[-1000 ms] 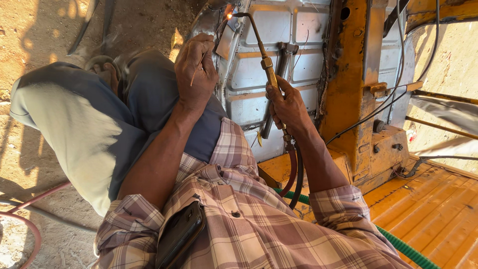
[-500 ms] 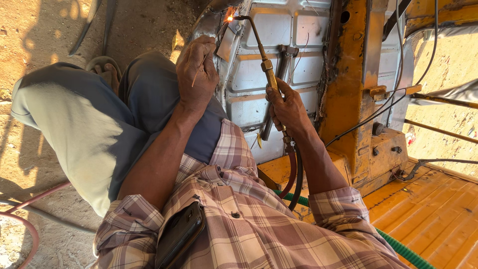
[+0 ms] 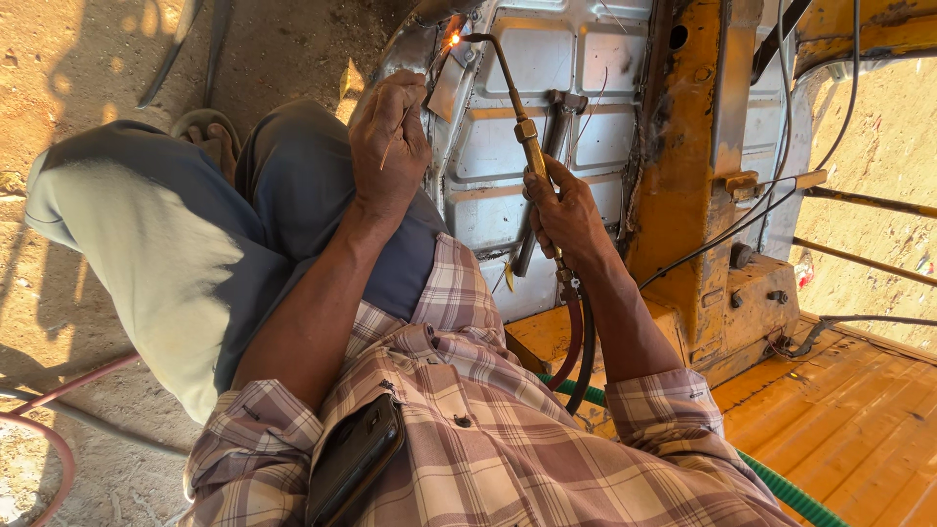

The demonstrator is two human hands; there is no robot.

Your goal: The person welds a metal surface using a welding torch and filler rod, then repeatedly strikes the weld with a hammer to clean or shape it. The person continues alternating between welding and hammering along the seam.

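— Torch (image 3: 517,117) work, then: how is the tool held?

— A slim brass-coloured gas torch is gripped in the right hand (image 3: 566,215), the fingers closed fully round its handle. A thin bent metal neck is carried up and away from that hand, and a small bright flame (image 3: 454,37) is seen at its tip. Below the wrist, a red hose and a black hose (image 3: 576,342) are trailed from the handle.

— And the other hand?

— The left hand (image 3: 388,141) is curled nearly shut, and a fine, straight filler rod (image 3: 410,112) is pinched between thumb and fingers. The rod is angled up towards the flame, just above that hand's knuckles.

— What is being heated?

— A pressed sheet-metal panel (image 3: 547,59), grey and dull, with shallow rectangular recesses stamped into it. It is stood just beyond both hands. To the right of the right hand, a chipped, rusty yellow-painted frame (image 3: 683,195) is seen, with thin black cables (image 3: 781,205) draped across it.

— Anything nearer?

— A checked woven shirt (image 3: 508,439) is worn, and a dark, flat phone (image 3: 353,459) is tucked into its chest pocket. Under the left forearm, grey trousers (image 3: 166,254) are stretched over a bent knee above sandy ground.
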